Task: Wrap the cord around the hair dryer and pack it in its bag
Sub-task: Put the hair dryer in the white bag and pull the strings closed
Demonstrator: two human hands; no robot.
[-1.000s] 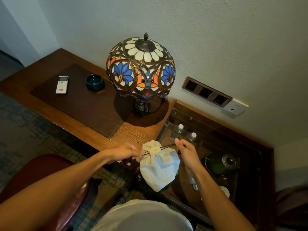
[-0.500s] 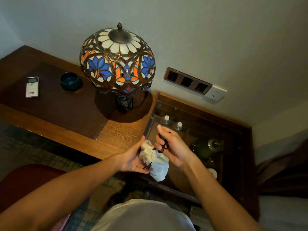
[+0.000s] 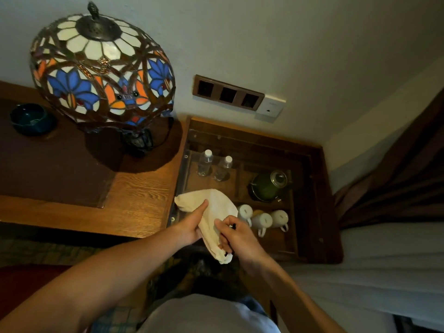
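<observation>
A: Bag? Hands?
B: 1 cream bag (image 3: 211,212), held above glass-topped cabinet (image 3: 319,188) beside table (image 3: 134,186). L hand (image 3: 189,227) gripping its side, thumb on top. R hand (image 3: 237,239) closed round gathered end w/ dark drawstring (image 3: 224,239).
A: Counts?
B: 2 bottles (image 3: 205,163), 3 mugs (image 3: 264,222), 1 kettle (image 3: 269,186), 1 lamp (image 3: 103,70).

Place: hotel guest room
Evidence past the fingers (image 3: 204,207): glass-topped minibar tray (image 3: 305,212) with water bottles (image 3: 205,163), kettle (image 3: 269,186), three cups (image 3: 264,221)
Left of them: stained-glass lamp (image 3: 101,68), ashtray (image 3: 28,117) on desk (image 3: 139,188)
Right: white bed (image 3: 389,272)
</observation>
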